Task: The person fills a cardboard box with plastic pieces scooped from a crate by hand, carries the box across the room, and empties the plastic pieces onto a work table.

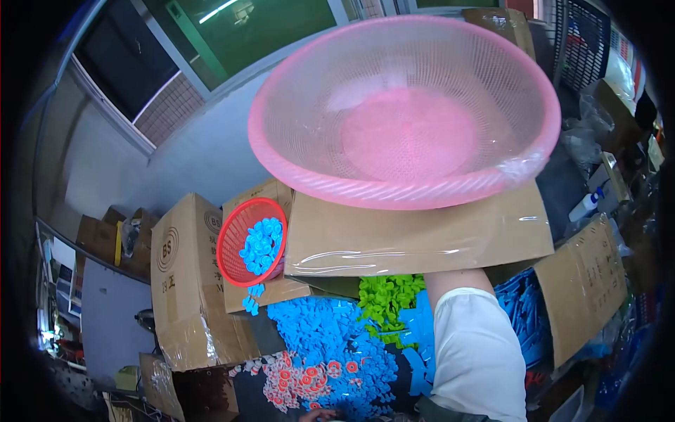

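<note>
A forearm in a white sleeve (478, 352) reaches forward under the flap of a cardboard box (422, 239); its hand is hidden there. This is my right arm. At the bottom edge, part of my left hand (320, 415) shows beside small red-and-white pieces (299, 376) and blue pieces (316, 327); what it holds, if anything, cannot be made out. Green pieces (390, 299) and larger blue parts (420, 330) lie just left of the right forearm.
A large pink mesh basket (411, 133) rests on the box. A red basket (223, 257) with blue pieces stands at its left, near a tall carton (184, 281). To the right are an open carton (583, 288), long blue parts (526, 309) and a white bottle (585, 205).
</note>
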### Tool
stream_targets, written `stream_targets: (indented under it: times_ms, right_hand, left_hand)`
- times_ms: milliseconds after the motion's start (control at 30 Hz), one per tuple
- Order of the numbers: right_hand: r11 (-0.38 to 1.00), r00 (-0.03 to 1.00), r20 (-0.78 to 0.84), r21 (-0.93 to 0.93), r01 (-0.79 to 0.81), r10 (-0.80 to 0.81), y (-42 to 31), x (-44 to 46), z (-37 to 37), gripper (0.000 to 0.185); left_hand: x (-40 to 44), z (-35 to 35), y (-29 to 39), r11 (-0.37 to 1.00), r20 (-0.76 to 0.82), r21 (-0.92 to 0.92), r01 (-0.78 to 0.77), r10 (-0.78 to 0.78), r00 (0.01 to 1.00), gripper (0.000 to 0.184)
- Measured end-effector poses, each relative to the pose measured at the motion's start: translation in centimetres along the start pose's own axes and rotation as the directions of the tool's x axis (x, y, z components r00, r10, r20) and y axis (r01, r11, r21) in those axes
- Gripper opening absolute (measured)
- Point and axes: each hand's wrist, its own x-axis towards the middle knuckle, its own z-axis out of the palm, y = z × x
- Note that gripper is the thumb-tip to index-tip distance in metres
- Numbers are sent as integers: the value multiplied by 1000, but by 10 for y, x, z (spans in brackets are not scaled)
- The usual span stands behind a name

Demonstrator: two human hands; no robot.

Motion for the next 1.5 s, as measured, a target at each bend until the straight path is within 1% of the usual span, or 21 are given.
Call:
stream_targets:
  times_ms: [33, 67, 100, 133, 200, 300, 467, 533, 667, 733, 800, 833, 967, 1033, 1100, 1167, 1233, 1300, 1367, 1433, 1500]
  right_hand:
    - [1000, 999, 42, -15, -2, 3, 6, -5, 5, 65]
    - [999, 996, 87, -31, -9, 11, 8, -94, 1, 65]
    - [999, 991, 131, -47, -20, 26, 2, -186, -10, 65]
    - [998, 985, 170, -64, -26, 37, 13, -165, -11, 65]
    - [994, 966, 251, -107, -36, 62, 56, -48, -13, 66]
    - [983, 925, 369, -181, -26, 93, 91, -26, -41, 66]
    - [960, 835, 534, -278, 24, 134, 20, -35, -15, 66]
    - [950, 801, 585, -305, 69, 129, -19, -33, -4, 66]
    - [930, 703, 700, -331, 162, 127, -80, -54, 12, 66]
    - [923, 634, 760, -334, 192, 143, -89, -82, 14, 66]
    - [919, 545, 822, -329, 219, 164, -106, -128, 10, 66]
    - [882, 280, 877, -443, 161, 389, -141, -125, -20, 66]
    - [802, 208, 890, -456, 387, 406, -147, -148, -37, 67]
    - [807, 342, 898, -410, 425, 276, -146, -168, -53, 71]
    - [772, 443, 859, -457, 441, 255, -147, -191, -65, 71]
    - [665, 511, 822, -531, 525, 253, -172, -209, -85, 70]
    - [604, 716, 695, -548, 578, -55, -176, -236, -94, 62]
    - [799, 846, 475, -397, 453, -244, -206, -256, -108, 55]
    - [927, 896, 397, -218, 305, -201, -249, -283, -130, 42]
    - [955, 874, 408, -17, 296, -264, -290, -312, -153, 28]
    - [918, 845, 393, 309, 249, -361, -364, -325, -194, 24]
  left_hand:
    - [8, 30, 31, 981, -208, -104, 162, -181, 961, 28]
    - [10, 48, 44, 925, -383, -234, 299, -370, 846, 29]
    - [19, 31, 8, 837, -65, 526, -150, 215, 974, 23]
    - [17, 28, -1, 843, -72, 522, -131, 196, 978, 23]
    - [14, 25, -16, 852, -48, 513, -106, 152, 987, 21]
    - [10, 26, -33, 870, -1, 486, -84, 96, 995, 19]
    - [-5, 32, -34, 895, 62, 442, -62, 39, 997, 21]
    - [-13, 46, -4, 869, 40, 482, -113, 108, 993, 20]
    - [-39, 51, -3, 916, -17, 385, -113, 130, 991, 21]
    - [-53, 50, -3, 849, 24, 503, -163, 175, 984, 21]
    - [-74, 51, -7, 864, -39, 483, -144, 185, 982, 21]
    - [-77, 47, -12, 870, -50, 472, -141, 186, 981, 22]
    - [-103, 44, -27, 896, -82, 428, -115, 165, 983, 21]
    - [-114, 45, -31, 888, -82, 444, -120, 174, 981, 21]
    - [-125, 42, -42, 874, -76, 468, -129, 186, 980, 21]
    - [-137, 41, -47, 872, -98, 475, -121, 189, 977, 23]
    - [-145, 39, -46, 854, -133, 504, -130, 226, 965, 26]
    - [-154, 27, -40, 876, -160, 465, -127, 225, 961, 28]
    - [-159, 20, -7, 917, -159, 389, -87, 160, 974, 28]
    - [-172, 13, 62, 831, -27, 482, -278, 331, 943, 21]
    - [-205, 18, 156, 603, 76, 568, -560, 639, 765, 24]
